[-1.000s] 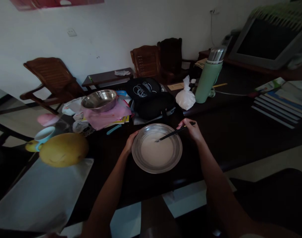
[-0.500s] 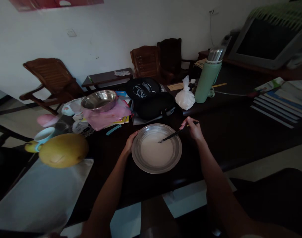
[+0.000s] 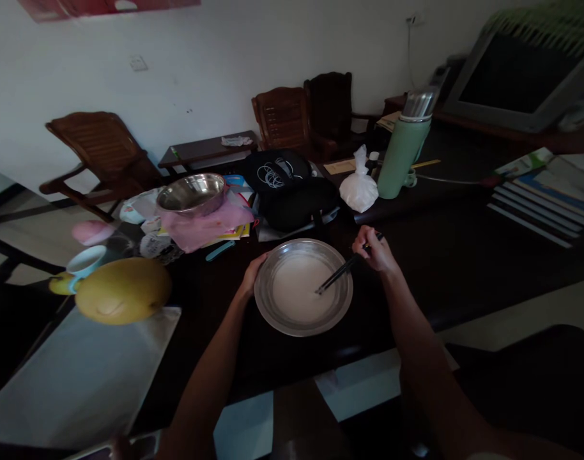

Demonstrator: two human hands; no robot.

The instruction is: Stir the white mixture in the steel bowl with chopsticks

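Observation:
A round metal bowl (image 3: 303,331) stands on the dark table before me, with a whitish, batter-like liquid (image 3: 294,287) inside. My left hand (image 3: 254,273) grips the bowl's left rim, its fingers partly hidden by the side. Closed around a pair of black chopsticks (image 3: 338,273), my right hand (image 3: 376,251) is just off the bowl's right edge. The chopstick tips dip into the liquid, right of its middle. Behind the bowl, a tied plastic bag of white powder (image 3: 359,190) sits beside a green thermos (image 3: 402,156).
A second metal basin (image 3: 192,203) rests on a pink cloth at the left. A large yellow fruit (image 3: 123,291), a light-blue mug (image 3: 87,260) and a pale sheet (image 3: 76,377) lie nearer. Black bags (image 3: 296,204) are behind; stacked books (image 3: 536,214) are at the right.
The chopstick tips have moved right and slightly toward me in the liquid. My right hand has turned a little, while my left hand stays on the rim.

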